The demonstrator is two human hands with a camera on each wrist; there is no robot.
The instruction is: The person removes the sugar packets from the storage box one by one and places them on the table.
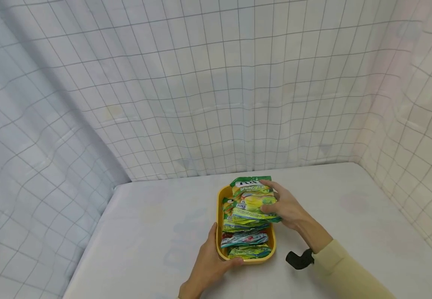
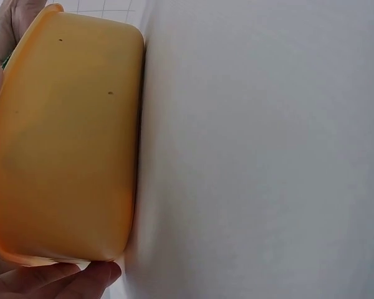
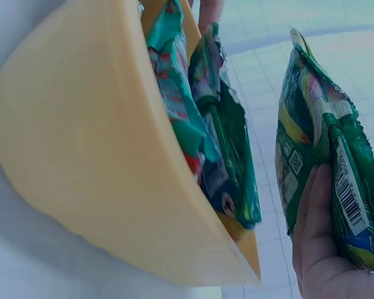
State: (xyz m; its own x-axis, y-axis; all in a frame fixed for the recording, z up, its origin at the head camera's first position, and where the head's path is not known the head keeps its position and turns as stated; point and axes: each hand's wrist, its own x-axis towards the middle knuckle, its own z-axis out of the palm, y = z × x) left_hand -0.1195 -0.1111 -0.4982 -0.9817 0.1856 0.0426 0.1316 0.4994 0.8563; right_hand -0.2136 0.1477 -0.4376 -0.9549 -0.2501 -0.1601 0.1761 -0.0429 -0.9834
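My right hand pinches a green and yellow candy packet marked "Spring Tea" above the yellow tub. In the right wrist view, the packet's dark green back shows a barcode, with fingers against it; whether a second packet is held with it, I cannot tell. My left hand grips the tub's near left corner, its thumb on the front rim and fingers along the side. Inside the tub lie several packets, among them a teal and red one and a green-yellow one near the front.
The tub stands on a white-covered table. A white grid-patterned curtain hangs behind and at both sides. A black strap piece sticks out beside the right sleeve.
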